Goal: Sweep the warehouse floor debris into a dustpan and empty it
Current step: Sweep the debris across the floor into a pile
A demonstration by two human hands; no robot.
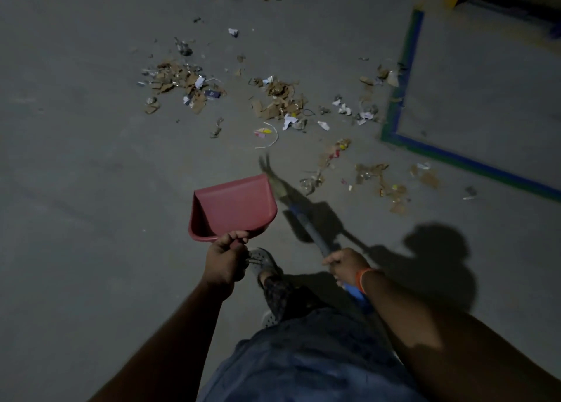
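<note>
Item: red dustpan (235, 202), centre frame, empty, gripped at its handle by the closed left hand (224, 263) and carried clear of the floor (76, 158). Broom (306, 222), blurred, held by the right hand (347, 265) wrapped around its blue shaft, bristles angled toward the debris (277, 98): cardboard and paper scraps scattered across upper centre and right, apparently all unswept.

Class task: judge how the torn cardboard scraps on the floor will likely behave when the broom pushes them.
The cardboard scraps look thin and flat, so probably light and easily slid. Being small, loose pieces, they may scatter rather than move together. Flat pieces could catch at the red dustpan lip.
</note>
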